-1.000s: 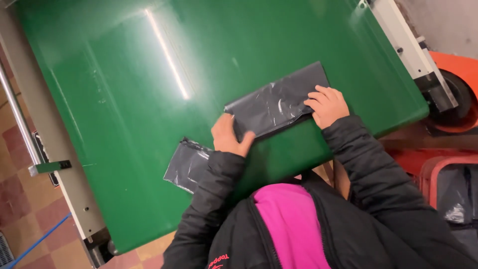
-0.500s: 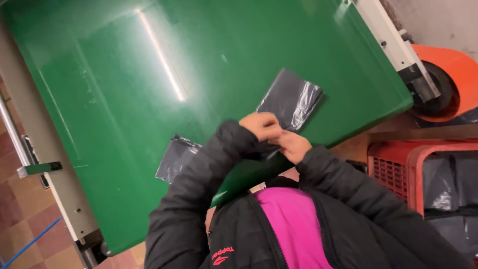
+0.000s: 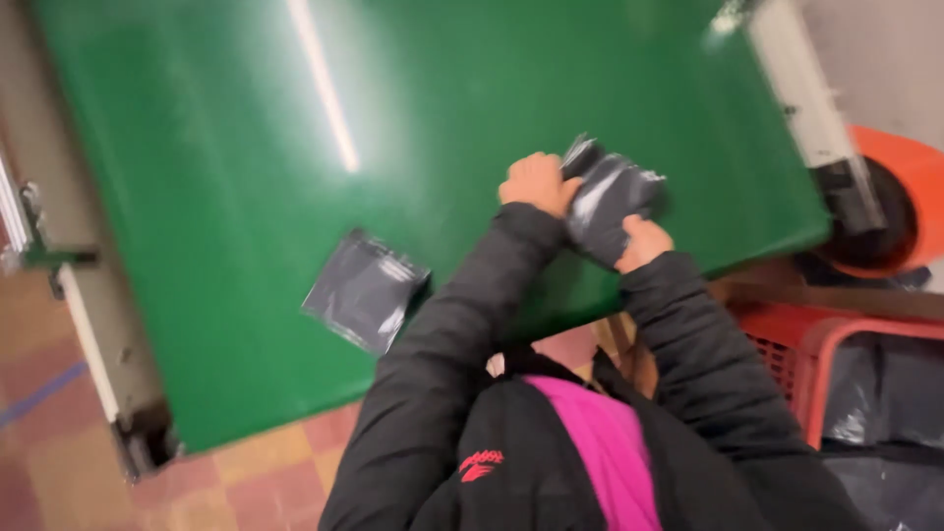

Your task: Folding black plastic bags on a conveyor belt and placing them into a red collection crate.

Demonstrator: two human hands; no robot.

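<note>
Head view, looking down over a black jacket with a pink front panel. Both hands raised over the near right part of a green table (image 3: pixel 226 147), closed on a dark grey plastic bag (image 3: pixel 612 202), folded or bunched into a compact bundle. Left hand (image 3: pixel 536 182) gripping the bundle's left edge, fingers curled shut around it; right hand (image 3: pixel 644 241) pinching the lower right side from beneath, thumb and fingers pressed together on the plastic. Bundle caught between the two grips, apparently just clear of the tabletop, though motion blur hides whether it touches. Down and well to the left of the grip, a second flat grey bag (image 3: pixel 366 290), lying alone on the green surface near the table's front edge. To the right of the grip and below table level, a red plastic crate (image 3: pixel 801 344) with more dark plastic inside; further right, an orange rounded object (image 3: pixel 900 167), partly cut off. For a neat fold, probably best to keep edges aligned, press air out, and hold both sides firmly against slipping.
</note>
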